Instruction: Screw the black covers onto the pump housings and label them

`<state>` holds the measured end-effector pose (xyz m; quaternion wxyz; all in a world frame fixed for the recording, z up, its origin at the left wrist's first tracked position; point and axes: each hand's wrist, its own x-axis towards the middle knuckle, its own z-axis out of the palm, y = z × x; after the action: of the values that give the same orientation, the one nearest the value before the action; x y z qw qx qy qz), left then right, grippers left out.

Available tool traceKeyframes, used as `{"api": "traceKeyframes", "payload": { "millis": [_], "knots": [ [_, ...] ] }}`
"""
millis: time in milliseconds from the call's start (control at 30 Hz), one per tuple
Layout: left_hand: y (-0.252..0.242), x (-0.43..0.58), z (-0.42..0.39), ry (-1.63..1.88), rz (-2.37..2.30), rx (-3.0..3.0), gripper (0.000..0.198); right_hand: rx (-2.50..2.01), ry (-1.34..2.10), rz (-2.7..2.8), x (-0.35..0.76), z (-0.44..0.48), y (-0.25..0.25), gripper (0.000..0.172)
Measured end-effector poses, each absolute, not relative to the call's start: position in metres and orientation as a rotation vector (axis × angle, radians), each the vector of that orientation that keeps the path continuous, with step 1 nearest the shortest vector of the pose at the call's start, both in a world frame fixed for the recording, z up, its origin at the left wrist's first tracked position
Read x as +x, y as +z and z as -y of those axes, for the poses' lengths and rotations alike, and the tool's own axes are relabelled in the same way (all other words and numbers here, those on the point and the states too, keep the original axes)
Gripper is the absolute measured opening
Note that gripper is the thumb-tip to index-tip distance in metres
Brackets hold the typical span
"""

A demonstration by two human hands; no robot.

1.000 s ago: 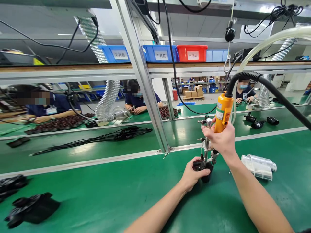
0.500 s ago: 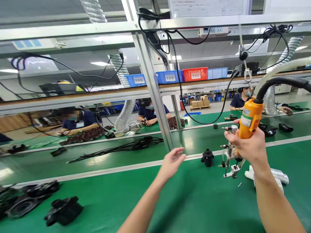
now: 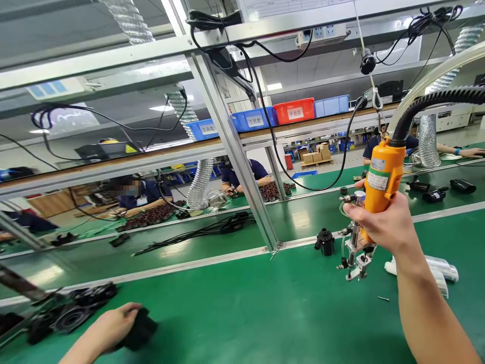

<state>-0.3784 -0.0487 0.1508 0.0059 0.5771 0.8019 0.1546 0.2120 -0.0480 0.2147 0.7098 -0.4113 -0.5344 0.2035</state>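
Head view: the right hand [image 3: 392,225] wraps around the orange driver [image 3: 383,169], sensibly clear of its metal nose [image 3: 353,246]; the tool is probably heavy and stiff, a metal hook [image 3: 376,100] just above it. The blurred left hand [image 3: 113,326] curls over a black housing [image 3: 142,331] at the left of the desk [image 3: 246,313]; whether it grips, I cannot tell. That part looks light, rigid, perhaps slick: best taken by its sides.

My counter [image 3: 242,303] has a green top. Just before its pale metal rail [image 3: 166,270] stands a black cylindrical housing [image 3: 326,243]; rightward lie a small screw [image 3: 383,299] and clear plastic cylinders [image 3: 441,269]. Black parts [image 3: 70,319] cluster leftward, near a blurred black piece [image 3: 141,331] at my left hand [image 3: 113,327].
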Motion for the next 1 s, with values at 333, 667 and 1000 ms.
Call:
{"api": "traceKeyframes", "payload": {
  "millis": [333, 667, 1000],
  "knots": [
    [0.09, -0.111, 0.025, 0.647, -1.186, 1.776, 0.051, -0.845, 0.423, 1.156, 0.187, 0.045, 0.208, 0.043],
    [0.034, -0.036, -0.007, 0.664, -0.729, 1.59, 0.058, -0.821, 0.425, 1.069, 0.171, 0.043, 0.208, 0.047],
    [0.038, -0.032, -0.003, 0.671, -0.699, 1.59, 0.057, -0.853, 0.397, 1.126, 0.163, 0.038, 0.204, 0.039]
  ]
}}
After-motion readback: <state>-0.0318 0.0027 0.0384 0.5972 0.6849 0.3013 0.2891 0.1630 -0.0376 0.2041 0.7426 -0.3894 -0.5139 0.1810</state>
